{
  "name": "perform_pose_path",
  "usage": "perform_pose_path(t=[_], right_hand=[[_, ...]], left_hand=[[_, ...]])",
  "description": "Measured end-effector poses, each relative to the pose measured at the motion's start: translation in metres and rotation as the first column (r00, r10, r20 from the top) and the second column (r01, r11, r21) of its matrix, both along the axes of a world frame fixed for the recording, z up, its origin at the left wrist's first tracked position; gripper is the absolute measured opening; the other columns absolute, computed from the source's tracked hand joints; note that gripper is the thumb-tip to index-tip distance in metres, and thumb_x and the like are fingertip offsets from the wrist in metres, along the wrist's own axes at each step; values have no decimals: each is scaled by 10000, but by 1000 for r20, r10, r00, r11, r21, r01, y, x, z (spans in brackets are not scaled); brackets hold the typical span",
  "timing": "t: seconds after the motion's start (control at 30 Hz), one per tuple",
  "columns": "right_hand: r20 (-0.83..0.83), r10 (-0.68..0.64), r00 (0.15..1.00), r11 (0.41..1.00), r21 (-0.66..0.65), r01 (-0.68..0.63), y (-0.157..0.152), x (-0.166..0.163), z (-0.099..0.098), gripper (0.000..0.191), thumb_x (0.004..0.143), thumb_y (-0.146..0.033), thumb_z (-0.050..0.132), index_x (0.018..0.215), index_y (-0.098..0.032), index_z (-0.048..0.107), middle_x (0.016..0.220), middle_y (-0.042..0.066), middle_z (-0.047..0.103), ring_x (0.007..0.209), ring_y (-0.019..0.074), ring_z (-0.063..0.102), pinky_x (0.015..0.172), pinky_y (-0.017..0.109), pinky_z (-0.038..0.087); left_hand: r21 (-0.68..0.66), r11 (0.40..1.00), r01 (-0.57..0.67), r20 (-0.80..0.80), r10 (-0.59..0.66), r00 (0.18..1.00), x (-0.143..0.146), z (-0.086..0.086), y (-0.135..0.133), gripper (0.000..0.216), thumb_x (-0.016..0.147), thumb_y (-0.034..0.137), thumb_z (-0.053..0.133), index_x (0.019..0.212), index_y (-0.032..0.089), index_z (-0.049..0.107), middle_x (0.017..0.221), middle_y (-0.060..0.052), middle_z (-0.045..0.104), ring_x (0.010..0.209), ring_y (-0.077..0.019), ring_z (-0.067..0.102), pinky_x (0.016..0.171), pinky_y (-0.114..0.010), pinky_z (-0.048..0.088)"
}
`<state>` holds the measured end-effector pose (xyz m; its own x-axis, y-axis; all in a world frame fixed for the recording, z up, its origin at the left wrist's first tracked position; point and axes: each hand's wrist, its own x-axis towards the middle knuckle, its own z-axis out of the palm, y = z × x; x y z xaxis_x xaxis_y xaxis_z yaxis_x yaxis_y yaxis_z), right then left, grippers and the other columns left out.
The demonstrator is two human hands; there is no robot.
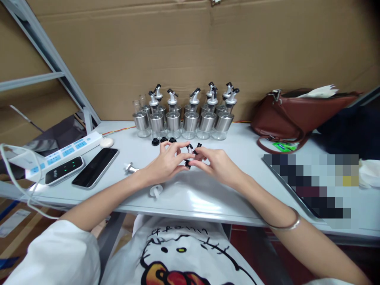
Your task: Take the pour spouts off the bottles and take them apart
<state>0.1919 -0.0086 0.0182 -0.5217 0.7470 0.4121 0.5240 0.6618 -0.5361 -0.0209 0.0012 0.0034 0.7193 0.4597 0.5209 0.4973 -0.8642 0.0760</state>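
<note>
In the head view, a small silver-and-black pourer spout (190, 149) is held between my two hands, just above the table. My left hand (169, 161) pinches it from the left with the fingers bent. From the right, the thumb and fingertips of my right hand (218, 161) close on its other side. Fingers cover much of the spout. Just behind my left hand lie several black ribbed stoppers (155, 141). A silver spout piece (130, 168) rests left of my left wrist, and a pale plastic disc with a stem (156, 191) lies nearer the table edge.
Glass bottles with steel sleeves (190, 123) stand in rows at the back, most topped with pourers. At left are a power strip (68, 150), a phone (95, 168) and a black device (64, 171). A brown bag (285, 114) and a blurred-out flat object (311, 190) lie right.
</note>
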Motion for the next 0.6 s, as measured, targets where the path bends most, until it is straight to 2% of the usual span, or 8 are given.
perform_pose_path(t=[0.23, 0.3, 0.37, 0.47, 0.53, 0.6], right_hand=[[-59, 27, 998, 1000, -9, -27, 1, 0, 1, 186, 880, -364, 571, 919, -182, 585, 780, 43, 714, 672, 163, 657, 617, 256, 475], [-78, 10, 997, 1000, 4, -10, 1, 0, 0, 171, 888, -338, 563, 966, -189, 591, 823, 49, 726, 712, 173, 675, 660, 269, 496], [-109, -1, 994, 999, 34, 4, 3, 0, -2, 184, 891, -328, 558, 1011, -192, 590, 869, 58, 734, 763, 185, 690, 698, 282, 512], [-150, -2, 989, 997, 73, 13, 3, 0, -2, 224, 889, -330, 556, 1047, -174, 588, 910, 79, 738, 801, 198, 698, 680, 276, 520], [-153, -2, 988, 998, 56, 11, 1, -3, -1, 184, 908, -316, 517, 962, -173, 619, 840, 65, 740, 723, 182, 694, 627, 257, 510], [-153, 3, 988, 1000, 12, -2, -5, -7, 2, 243, 936, -287, 446, 824, -184, 636, 738, 36, 728, 628, 154, 672, 599, 244, 496]], left_hand=[[35, 998, 44, 70, -46, 997, 1, 2, 1, 309, 934, 298, 496, 1229, 217, 454, 1372, -190, 455, 921, -188, 598, 958, -448, 327], [55, 996, 75, 123, -82, 989, 2, 4, 2, 421, 921, 297, 524, 1304, 222, 367, 1382, -197, 460, 1068, -228, 589, 967, -451, 331], [68, 993, 100, 163, -110, 980, 2, 7, 3, 518, 918, 271, 532, 1367, 222, 277, 1389, -204, 464, 1238, -261, 509, 977, -458, 337], [77, 990, 115, 189, -128, 974, 2, 8, 3, 562, 914, 236, 535, 1393, 229, 241, 1403, -205, 456, 1298, -267, 464, 973, -460, 370], [49, 992, 116, 206, -123, 971, 2, 7, 4, 558, 905, 207, 540, 1388, 225, 263, 1401, -202, 457, 1256, -258, 507, 949, -440, 421], [4, 993, 120, 235, -117, 965, 1, 4, 5, 530, 892, 144, 522, 1371, 216, 305, 1339, -175, 521, 1185, -233, 561, 922, -403, 473]])
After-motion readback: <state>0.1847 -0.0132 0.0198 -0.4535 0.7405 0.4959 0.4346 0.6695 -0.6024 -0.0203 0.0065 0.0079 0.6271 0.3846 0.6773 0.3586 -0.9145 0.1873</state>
